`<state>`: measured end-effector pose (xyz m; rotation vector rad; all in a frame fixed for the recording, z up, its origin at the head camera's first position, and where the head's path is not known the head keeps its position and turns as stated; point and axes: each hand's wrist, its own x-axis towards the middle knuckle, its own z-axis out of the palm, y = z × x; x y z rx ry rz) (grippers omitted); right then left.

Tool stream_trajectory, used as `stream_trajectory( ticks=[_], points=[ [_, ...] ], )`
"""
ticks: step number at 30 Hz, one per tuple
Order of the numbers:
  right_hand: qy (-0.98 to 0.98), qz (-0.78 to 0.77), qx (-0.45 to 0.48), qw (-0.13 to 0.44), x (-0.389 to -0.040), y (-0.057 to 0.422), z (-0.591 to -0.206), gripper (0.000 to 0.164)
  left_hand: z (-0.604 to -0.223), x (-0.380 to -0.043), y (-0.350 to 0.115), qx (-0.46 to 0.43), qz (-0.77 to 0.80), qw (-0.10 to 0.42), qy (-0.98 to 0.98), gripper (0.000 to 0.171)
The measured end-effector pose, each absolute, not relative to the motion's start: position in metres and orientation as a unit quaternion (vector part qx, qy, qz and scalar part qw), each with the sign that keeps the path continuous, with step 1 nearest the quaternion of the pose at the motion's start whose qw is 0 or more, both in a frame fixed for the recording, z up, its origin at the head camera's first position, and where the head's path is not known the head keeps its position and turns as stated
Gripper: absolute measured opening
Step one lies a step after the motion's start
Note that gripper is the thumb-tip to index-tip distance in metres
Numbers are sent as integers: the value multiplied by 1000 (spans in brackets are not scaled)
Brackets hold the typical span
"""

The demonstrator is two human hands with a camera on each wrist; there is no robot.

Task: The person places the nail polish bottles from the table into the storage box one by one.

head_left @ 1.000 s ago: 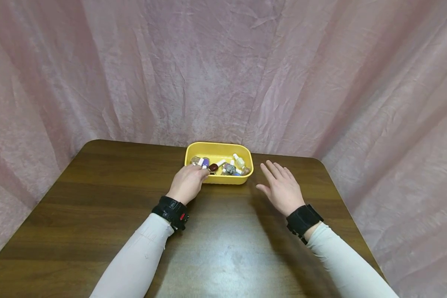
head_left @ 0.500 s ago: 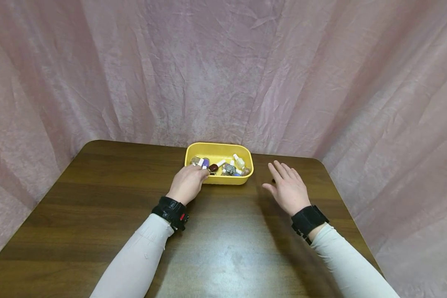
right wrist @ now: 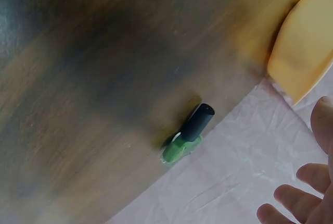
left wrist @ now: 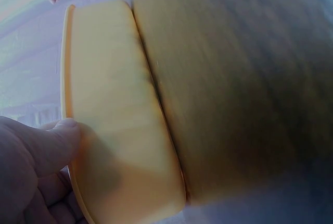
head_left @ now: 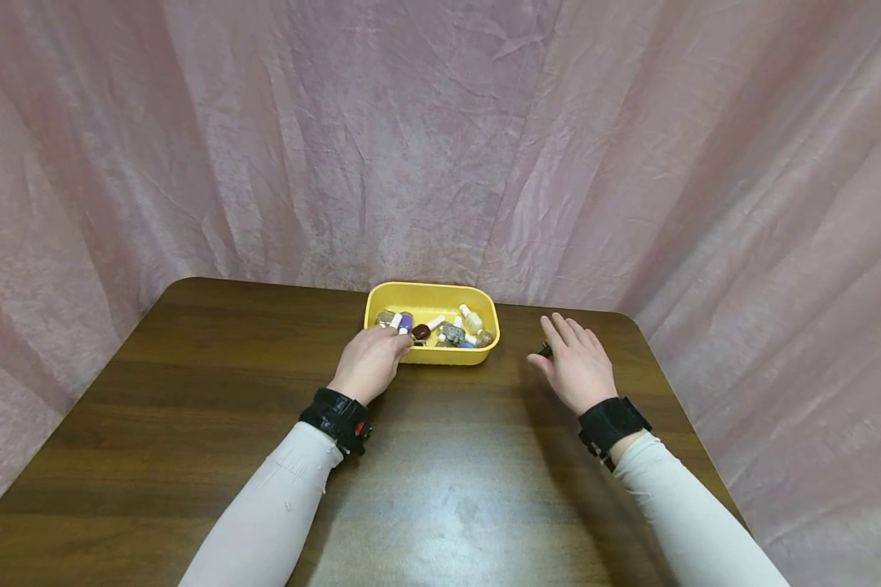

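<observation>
A yellow plastic tub [head_left: 448, 356] stands at the back of the wooden table and holds several nail polish bottles. My left hand [head_left: 365, 364] grips its near left rim, thumb on the outer wall in the left wrist view. Among the bottles are a dark red one [head_left: 421, 332], a purple one [head_left: 406, 319] and a pale yellow one [head_left: 474, 320]. To the tub's right, my right hand [head_left: 578, 371] hovers with fingers extended, holding nothing. Under it, a green nail polish bottle [right wrist: 179, 149] with a black cap lies on its side, apart from the fingers; the head view shows only its dark part.
The brown wooden table [head_left: 191, 424] spreads out in front of and beside the tub. A pink curtain [head_left: 411, 147] hangs close behind the table's back edge.
My right hand has moved to the right, away from the tub, and the dark part of the green bottle has come into sight beside its thumb. My left hand stays on the tub.
</observation>
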<state>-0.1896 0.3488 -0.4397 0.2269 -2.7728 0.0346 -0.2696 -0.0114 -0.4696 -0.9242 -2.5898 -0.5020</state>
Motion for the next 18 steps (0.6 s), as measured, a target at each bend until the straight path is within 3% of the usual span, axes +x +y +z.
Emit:
stream_trajectory(
  ticks=[18],
  points=[
    [-991,3,45,128,-211,365,-444,76,-464,-267,-10,-321,-174,171,-915,5]
  ],
)
